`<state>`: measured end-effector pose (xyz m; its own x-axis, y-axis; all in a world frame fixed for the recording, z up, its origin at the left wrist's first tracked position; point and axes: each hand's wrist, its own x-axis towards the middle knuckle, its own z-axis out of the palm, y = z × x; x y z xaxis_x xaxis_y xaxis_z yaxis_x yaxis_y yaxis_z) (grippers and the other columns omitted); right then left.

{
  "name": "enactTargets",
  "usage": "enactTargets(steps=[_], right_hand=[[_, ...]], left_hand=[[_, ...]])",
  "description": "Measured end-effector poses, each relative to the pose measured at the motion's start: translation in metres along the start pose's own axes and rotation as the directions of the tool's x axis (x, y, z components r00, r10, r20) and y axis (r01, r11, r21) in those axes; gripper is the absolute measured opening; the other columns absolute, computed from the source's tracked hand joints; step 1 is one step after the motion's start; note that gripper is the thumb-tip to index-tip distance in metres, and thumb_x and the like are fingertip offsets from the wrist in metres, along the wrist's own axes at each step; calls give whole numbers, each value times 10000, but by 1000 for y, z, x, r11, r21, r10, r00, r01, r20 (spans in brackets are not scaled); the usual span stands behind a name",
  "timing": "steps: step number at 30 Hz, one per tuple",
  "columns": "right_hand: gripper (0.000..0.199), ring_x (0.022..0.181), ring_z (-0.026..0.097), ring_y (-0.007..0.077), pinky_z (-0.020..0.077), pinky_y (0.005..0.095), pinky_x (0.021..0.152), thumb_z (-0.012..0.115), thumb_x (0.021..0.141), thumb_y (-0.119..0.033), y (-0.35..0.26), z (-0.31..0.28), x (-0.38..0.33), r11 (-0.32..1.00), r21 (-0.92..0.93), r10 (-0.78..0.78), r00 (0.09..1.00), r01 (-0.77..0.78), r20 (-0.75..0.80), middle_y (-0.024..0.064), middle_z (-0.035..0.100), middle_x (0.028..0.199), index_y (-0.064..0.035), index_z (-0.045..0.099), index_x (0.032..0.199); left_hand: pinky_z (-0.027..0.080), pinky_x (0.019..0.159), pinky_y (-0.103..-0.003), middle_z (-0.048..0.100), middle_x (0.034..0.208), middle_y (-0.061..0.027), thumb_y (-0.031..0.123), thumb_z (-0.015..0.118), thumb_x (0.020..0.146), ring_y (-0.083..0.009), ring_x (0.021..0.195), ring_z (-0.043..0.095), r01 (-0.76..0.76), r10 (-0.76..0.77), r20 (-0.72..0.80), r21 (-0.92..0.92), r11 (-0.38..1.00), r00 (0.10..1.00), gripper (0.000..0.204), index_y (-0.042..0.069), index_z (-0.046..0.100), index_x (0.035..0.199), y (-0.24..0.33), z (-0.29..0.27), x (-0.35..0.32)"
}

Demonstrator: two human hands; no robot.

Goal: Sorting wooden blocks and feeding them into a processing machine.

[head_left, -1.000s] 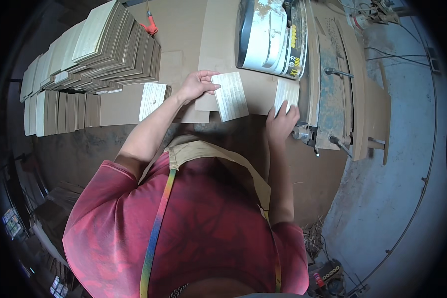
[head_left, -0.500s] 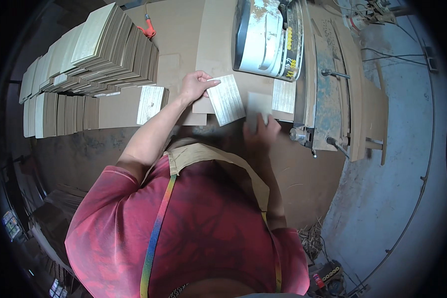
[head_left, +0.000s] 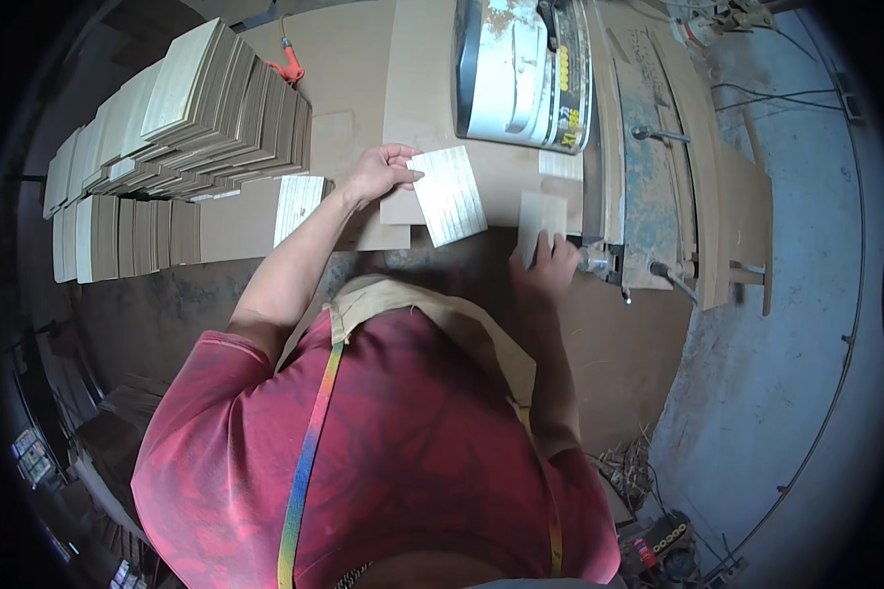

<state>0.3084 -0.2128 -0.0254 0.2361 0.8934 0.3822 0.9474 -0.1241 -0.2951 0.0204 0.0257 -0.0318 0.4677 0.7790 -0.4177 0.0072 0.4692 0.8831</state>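
My left hand (head_left: 381,175) pinches a square pale wooden board (head_left: 450,196) by its upper left edge, thumb on top. The board is tilted over the bench's front edge, its streaky grain facing up. Lower right of it, my right hand (head_left: 546,267) grips the near end of a second, duller wooden board (head_left: 542,221). Ahead of that hand, another pale board (head_left: 560,164) lies partly hidden at the near side of a white machine (head_left: 525,74). A small stack of boards (head_left: 300,208) stands beside my left forearm.
Tall stacks of thin boards (head_left: 201,83) fill the bench's left side. Behind them lies a red air blow gun (head_left: 290,67). A worn metal machine bed with a lever (head_left: 663,134) runs along the right, near a pale wall (head_left: 786,245).
My right hand has moved right and slightly down with its board. The board by the white machine has slid farther under it. My left hand keeps its board in nearly the same place.
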Motion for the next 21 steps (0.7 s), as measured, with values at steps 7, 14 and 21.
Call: enactTargets(steps=[7,14,21], right_hand=[[450,1219,583,437,527,487,1028,746,910,-116,23,60,92,956,-279,72,994,-90,-77,242,624,1345,34,676,1328],[472,1126,618,433,529,516,994,797,908,-181,-32,65,105,951,204,-187,957,233,-221,273,618,1346,19,682,1321],[615,1122,591,458,515,534,985,855,832,-295,-43,46,31,987,137,-77,995,86,-68,261,587,1393,-69,683,1378]], left_hand=[[618,650,-228,719,919,-82,-9,814,964,-115,706,688,75,-67,-111,71,995,992,231,-67,711,1162,14,8,9],[582,575,-222,696,847,-72,15,841,950,-113,619,661,104,-47,-184,314,944,982,245,-78,704,1131,21,48,7],[591,576,-215,705,835,-77,-9,808,970,-112,591,657,43,-15,-98,290,956,995,225,-91,711,1156,14,42,11]])
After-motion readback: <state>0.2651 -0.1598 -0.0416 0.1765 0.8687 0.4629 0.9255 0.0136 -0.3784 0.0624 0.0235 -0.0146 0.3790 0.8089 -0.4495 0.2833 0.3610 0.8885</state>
